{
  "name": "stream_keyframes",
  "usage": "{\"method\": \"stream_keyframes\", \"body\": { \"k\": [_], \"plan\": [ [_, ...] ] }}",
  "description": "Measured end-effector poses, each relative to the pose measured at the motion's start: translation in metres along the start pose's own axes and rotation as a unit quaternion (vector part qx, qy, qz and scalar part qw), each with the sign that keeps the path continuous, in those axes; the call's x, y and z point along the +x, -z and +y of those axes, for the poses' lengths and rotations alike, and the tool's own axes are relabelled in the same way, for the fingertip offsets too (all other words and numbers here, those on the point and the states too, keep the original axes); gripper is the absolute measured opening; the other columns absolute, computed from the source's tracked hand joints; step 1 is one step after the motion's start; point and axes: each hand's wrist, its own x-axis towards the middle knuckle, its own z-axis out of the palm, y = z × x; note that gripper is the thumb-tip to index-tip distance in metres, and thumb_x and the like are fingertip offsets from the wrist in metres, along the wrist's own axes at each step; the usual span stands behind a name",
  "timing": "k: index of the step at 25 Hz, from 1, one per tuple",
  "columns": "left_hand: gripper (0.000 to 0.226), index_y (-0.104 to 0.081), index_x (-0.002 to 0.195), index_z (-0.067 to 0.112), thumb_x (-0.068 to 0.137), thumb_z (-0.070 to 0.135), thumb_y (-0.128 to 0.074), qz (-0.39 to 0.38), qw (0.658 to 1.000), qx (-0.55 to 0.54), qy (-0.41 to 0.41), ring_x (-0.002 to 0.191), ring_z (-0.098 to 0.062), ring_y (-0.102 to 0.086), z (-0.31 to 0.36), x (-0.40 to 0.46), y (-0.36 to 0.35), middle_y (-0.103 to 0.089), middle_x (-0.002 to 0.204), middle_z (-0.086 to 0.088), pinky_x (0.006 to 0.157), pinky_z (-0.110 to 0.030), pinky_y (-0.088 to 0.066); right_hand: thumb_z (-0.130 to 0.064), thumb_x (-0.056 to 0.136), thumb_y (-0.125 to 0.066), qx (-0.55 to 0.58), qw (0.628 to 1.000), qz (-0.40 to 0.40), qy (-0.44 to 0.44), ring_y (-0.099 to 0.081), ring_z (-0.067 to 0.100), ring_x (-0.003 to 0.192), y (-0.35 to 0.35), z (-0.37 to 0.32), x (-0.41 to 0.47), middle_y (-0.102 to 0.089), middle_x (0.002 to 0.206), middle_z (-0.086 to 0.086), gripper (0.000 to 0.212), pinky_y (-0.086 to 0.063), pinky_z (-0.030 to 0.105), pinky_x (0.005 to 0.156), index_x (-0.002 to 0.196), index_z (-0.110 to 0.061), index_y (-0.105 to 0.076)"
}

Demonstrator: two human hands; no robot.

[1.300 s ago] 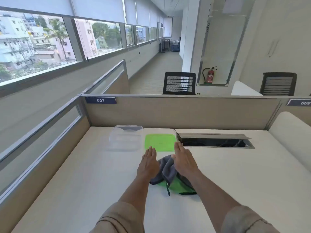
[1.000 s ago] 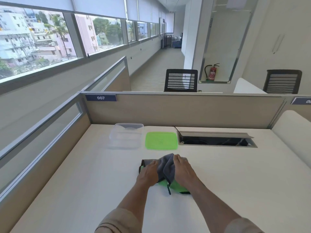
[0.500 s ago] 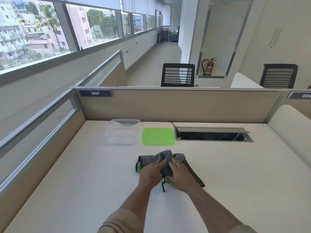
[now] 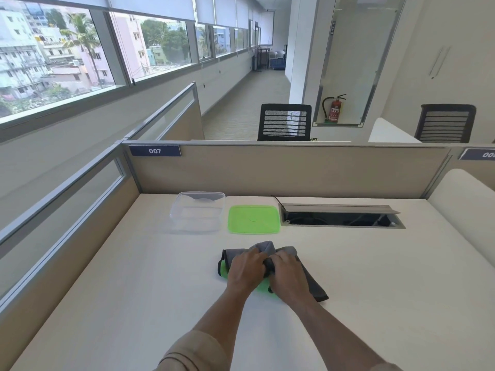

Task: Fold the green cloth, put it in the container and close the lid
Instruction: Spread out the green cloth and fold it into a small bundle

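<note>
Down at the lower centre of the frame, both forearms reach forward from tan rolled sleeves and converge over the crumpled green-and-grey cloth (image 4: 312,281); the left hand (image 4: 247,269) lies palm-down on the cloth's left part, knuckles up, fingers curled into the fabric; the right hand (image 4: 290,275) sits just beside it, also palm-down, its fingers closed on a bunched dark fold between the two hands; the hands are close together, nearly touching at the fingertips, both gripping the cloth. The cloth rests on the pale wooden desk top (image 4: 134,277), grey side mostly up, with bright green showing at its left edge and beneath the wrists; a grey flap spreads out to the lower right of the right hand. Above the hands in the frame, well apart from the cloth, stands the clear rectangular plastic container (image 4: 197,214), open; just to its right lies the flat green plastic lid (image 4: 253,219), beside it and not on it; right of the lid is the open cable slot (image 4: 340,218) in the desk.
</note>
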Motion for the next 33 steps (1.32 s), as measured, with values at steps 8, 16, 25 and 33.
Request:
{"method": "stream_keyframes", "body": {
  "k": [8,16,25,33],
  "plan": [
    [0.021,-0.067,0.096,0.018,0.087,0.013,-0.048,0.059,0.997,0.046,-0.036,0.08,-0.028,-0.064,0.003,0.013,0.02,-0.069,0.092,-0.004,0.074,-0.04,-0.047,0.005,0.079,-0.055,-0.088,0.992,0.083,0.028,-0.06,0.03,0.073,0.042,-0.003,0.004,-0.058,0.09,0.007,0.021,-0.046,0.039,0.056,0.089,-0.012,-0.061],
    [0.025,-0.064,0.097,0.023,0.09,0.009,-0.044,0.106,0.991,0.073,0.022,0.075,-0.028,-0.065,-0.031,0.028,0.05,-0.071,0.087,0.0,0.076,-0.037,-0.043,0.015,0.071,-0.059,-0.135,0.98,0.128,0.071,-0.063,0.03,0.062,0.089,0.006,0.014,-0.062,0.087,0.009,0.038,-0.051,0.037,0.048,0.101,-0.007,-0.062],
    [0.021,-0.066,0.094,0.021,0.087,0.015,-0.047,0.095,0.984,0.071,0.13,0.08,-0.03,-0.065,-0.09,0.023,0.068,-0.073,0.09,-0.002,0.081,-0.039,-0.039,0.013,0.066,-0.049,-0.189,0.948,0.241,0.083,-0.055,0.029,0.056,0.144,0.032,0.037,-0.059,0.064,0.009,0.033,-0.045,0.036,0.052,0.094,-0.005,-0.055],
    [0.014,-0.065,0.089,0.017,0.091,0.014,-0.051,0.223,0.961,-0.007,0.165,0.072,-0.033,-0.064,-0.103,0.049,0.12,-0.071,0.083,-0.008,0.064,-0.035,-0.038,0.004,0.079,-0.053,-0.232,0.927,0.292,0.033,-0.054,0.03,0.075,0.175,0.046,0.06,-0.062,0.083,0.009,0.021,-0.04,0.038,0.066,0.095,-0.008,-0.059]
  ]
}}
